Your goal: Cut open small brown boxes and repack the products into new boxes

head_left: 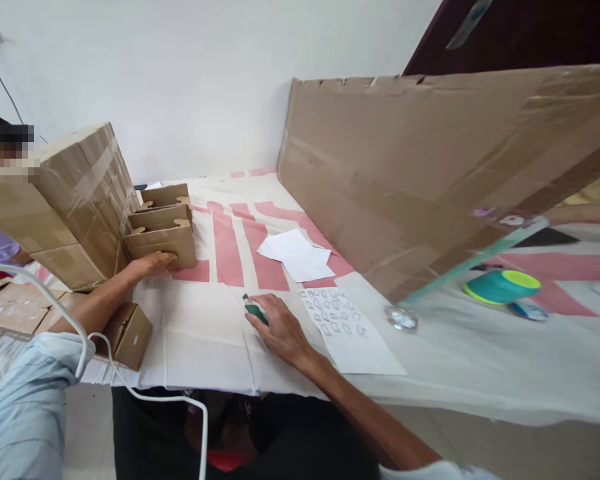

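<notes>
My left hand (153, 264) reaches to the nearest of three small folded cardboard boxes (164, 241) lined up beside a large taped carton (83, 200); its fingers curl against that box's lower front. My right hand (280, 327) lies on the white cloth (205, 340) with its fingers closed over a small green object (255, 309). Just right of that hand lies a white sheet with rows of small stickers (343, 320). A few loose white papers (297, 255) lie further back on the red-striped part of the cloth.
A big taped cardboard panel (430, 173) stands as a wall on the right. Beyond it are a teal and yellow tape roll (503, 285) and another person's arm (587, 213). A small box (130, 333) sits at the near left edge. Another person sits far left.
</notes>
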A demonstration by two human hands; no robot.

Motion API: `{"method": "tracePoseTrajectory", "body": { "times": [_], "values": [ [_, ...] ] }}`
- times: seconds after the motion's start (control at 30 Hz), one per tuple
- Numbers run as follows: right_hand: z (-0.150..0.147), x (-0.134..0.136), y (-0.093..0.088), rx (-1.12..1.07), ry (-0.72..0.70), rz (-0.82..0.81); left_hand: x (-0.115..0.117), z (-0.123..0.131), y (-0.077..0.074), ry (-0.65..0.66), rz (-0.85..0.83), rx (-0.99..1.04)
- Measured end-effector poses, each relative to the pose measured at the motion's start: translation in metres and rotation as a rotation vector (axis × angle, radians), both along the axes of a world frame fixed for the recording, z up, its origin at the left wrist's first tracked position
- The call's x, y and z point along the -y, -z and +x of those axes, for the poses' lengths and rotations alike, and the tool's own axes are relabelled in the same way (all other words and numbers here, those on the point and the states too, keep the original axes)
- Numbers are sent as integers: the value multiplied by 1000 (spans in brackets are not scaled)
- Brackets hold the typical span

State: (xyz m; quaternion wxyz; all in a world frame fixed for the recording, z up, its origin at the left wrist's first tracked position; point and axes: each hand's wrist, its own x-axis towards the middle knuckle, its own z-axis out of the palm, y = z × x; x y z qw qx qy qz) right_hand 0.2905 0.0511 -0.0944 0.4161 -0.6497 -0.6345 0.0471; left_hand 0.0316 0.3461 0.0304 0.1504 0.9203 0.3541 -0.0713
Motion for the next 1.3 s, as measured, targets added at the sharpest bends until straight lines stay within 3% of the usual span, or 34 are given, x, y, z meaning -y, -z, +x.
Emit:
{"method": "tracePoseTrajectory", "body": {
  "times": [0.13,0.23,0.43,0.53,0.63,0.77,0.87,1.0,1.07,1.17,1.3],
  "values": [
    [-5,24,42,58,79,28,-24,9,0,-42,20,-139],
    [-11,28,60,115,129,74,-39,13,-1,-66,29,-194],
    [-12,27,64,205,168,52,-48,26,-3,-117,26,-189],
    [-10,28,62,200,156,43,-40,25,-18,-100,8,-139],
    [-8,29,62,168,140,29,-19,9,-48,-52,-24,-75],
    [-8,30,61,131,122,-6,29,-38,-91,100,-153,11],
    [-8,30,59,130,126,-34,68,-84,-107,78,-177,-12],
    [-7,30,56,133,153,-61,104,-139,-100,57,-236,-43],
    [-7,29,56,139,175,-67,116,-156,-92,84,-168,-67],
    [-7,26,55,138,204,-70,131,-164,-82,100,16,-102],
    [-7,22,54,122,243,-65,151,-152,-76,91,178,-159]
  ]
}}
